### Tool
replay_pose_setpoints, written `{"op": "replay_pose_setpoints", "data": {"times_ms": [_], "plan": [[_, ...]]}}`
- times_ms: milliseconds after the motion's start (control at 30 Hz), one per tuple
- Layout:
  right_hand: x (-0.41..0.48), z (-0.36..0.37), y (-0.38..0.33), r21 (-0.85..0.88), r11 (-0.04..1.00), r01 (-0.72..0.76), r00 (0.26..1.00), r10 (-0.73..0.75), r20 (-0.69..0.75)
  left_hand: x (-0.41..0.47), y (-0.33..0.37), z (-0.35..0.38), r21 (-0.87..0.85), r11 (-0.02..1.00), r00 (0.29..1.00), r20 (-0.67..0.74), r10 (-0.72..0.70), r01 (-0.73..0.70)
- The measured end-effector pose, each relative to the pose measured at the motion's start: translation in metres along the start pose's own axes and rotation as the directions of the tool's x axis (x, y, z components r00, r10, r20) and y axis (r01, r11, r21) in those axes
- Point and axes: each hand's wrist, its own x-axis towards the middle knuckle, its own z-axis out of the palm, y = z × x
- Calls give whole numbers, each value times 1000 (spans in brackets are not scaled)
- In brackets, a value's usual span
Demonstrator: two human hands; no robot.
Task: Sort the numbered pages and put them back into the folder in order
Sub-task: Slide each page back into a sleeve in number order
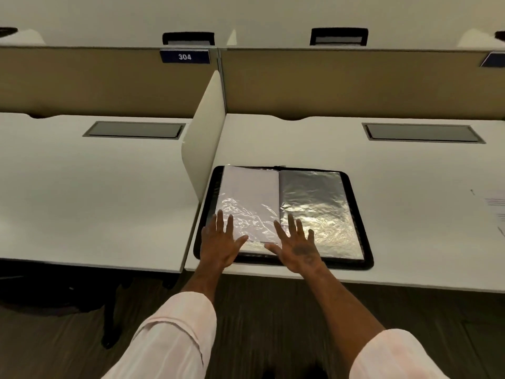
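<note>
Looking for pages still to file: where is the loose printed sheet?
The printed sheet lies on the desk at the head view's far right edge, right of the open folder.

The white desk [396, 203] carried an open black folder [358, 214] near its front edge and loose pages [496, 209] far right.

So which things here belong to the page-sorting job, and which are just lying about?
Job: open folder, page in its left sleeve, loose printed sheet at far right, left hand, right hand.
Lying about: desk divider, 304 plate, cable hatch.
</note>
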Motion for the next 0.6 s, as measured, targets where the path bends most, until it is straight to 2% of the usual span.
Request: {"op": "replay_pose_setpoints", "data": {"times_ms": [67,400,600], "plan": [[-1,-11,7,3,1000,-10,996,10,-91,5,12,-11,15,999,998,-45,45,-45],[-33,-54,95,36,986,-163,951,167,-260,25,116,-34,73,961,946,-169,276,-267],[-76,-63,180,47,966,-254,928,257,-270,25,215,-24,85,912,892,-190,410,-401]]}}
